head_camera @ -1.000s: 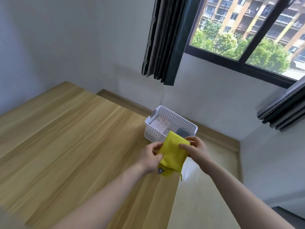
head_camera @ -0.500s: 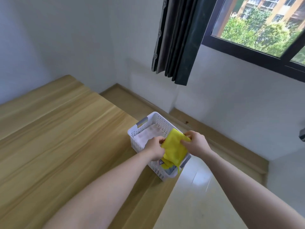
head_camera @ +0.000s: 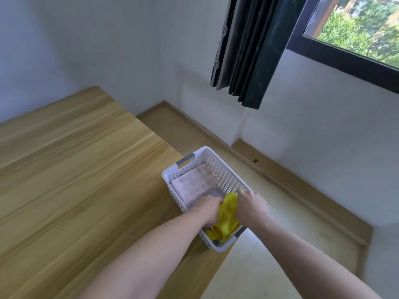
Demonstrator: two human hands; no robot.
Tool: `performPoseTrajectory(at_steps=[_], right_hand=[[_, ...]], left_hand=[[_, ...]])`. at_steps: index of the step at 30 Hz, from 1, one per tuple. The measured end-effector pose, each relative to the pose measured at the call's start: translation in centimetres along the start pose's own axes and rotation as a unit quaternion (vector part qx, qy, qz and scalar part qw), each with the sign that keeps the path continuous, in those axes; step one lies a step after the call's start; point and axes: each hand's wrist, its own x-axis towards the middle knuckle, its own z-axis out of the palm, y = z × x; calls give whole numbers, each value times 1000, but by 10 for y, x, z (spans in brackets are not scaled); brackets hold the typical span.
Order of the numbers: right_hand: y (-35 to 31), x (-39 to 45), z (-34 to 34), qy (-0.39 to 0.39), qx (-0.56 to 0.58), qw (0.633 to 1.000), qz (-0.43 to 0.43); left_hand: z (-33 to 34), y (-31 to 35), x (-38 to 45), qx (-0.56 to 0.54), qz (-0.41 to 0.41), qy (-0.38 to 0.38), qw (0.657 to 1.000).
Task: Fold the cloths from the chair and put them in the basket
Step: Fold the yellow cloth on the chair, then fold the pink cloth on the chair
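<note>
Light wooden table top (head_camera: 71, 190): broad, pale grain, fills the left and lower left of the head view; its far corner meets a white wall.

Dark pleated curtain (head_camera: 248, 50): hangs at the upper centre, beside a black-framed window (head_camera: 345, 55) showing green trees outside.

Pale tiled floor (head_camera: 259, 266): lies to the right of the table, bordered by a low wooden skirting ledge (head_camera: 291, 180) along the wall.

White perforated plastic basket (head_camera: 218, 167): rectangular, with a grey handle at each short end; stands at the right edge of the table, its near end overhanging toward the floor.

Folded pinkish-white patterned cloth (head_camera: 192, 184): lies flat in the far half of the basket. A grey cloth (head_camera: 213, 194) shows just beside it, mostly hidden.

Folded yellow cloth (head_camera: 227, 214): sits in the near half of the basket, between both hands, partly bunched; a small dark label shows at its lower edge.

Left hand (head_camera: 208, 209): reaches into the basket, fingers curled down onto the left side of the yellow cloth, gripping it.

Right hand (head_camera: 251, 207): knuckles up at the basket's right wall, fingers curled around the right side of the yellow cloth, holding it.
</note>
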Motion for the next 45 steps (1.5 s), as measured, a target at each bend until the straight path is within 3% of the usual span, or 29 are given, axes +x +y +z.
performPoseTrajectory(at_steps=[4, 8, 13, 16, 20, 24, 31, 38, 45], right_hand=[[1, -3, 0, -50, -35, 998, -36], [0, -11, -4, -93, -55, 993, -40], [-2, -27, -18, -80, -37, 995, -47], [-5, -41, -25, -58, 8, 997, -45], [-43, -85, -32, 33, 134, 989, -49], [-137, -151, -23, 75, 242, 960, -123], [-359, -290, -3, 20, 318, 898, -304], [-557, -428, 23, -18, 292, 872, -392], [-694, -519, 34, -57, 260, 854, -447]], left_hand=[[8, -4, -11, 3, 11, 63, 998], [10, -7, -24, 69, 34, -7, 997], [-3, -9, -46, 76, 32, 19, 996], [-16, -16, -84, 53, 38, 72, 995], [-19, -54, -176, -22, 54, 210, 976], [5, -127, -298, -82, -26, 256, 963], [88, -253, -521, -106, -182, 286, 935], [168, -370, -739, -153, -314, 316, 882], [218, -459, -866, -214, -383, 354, 826]])
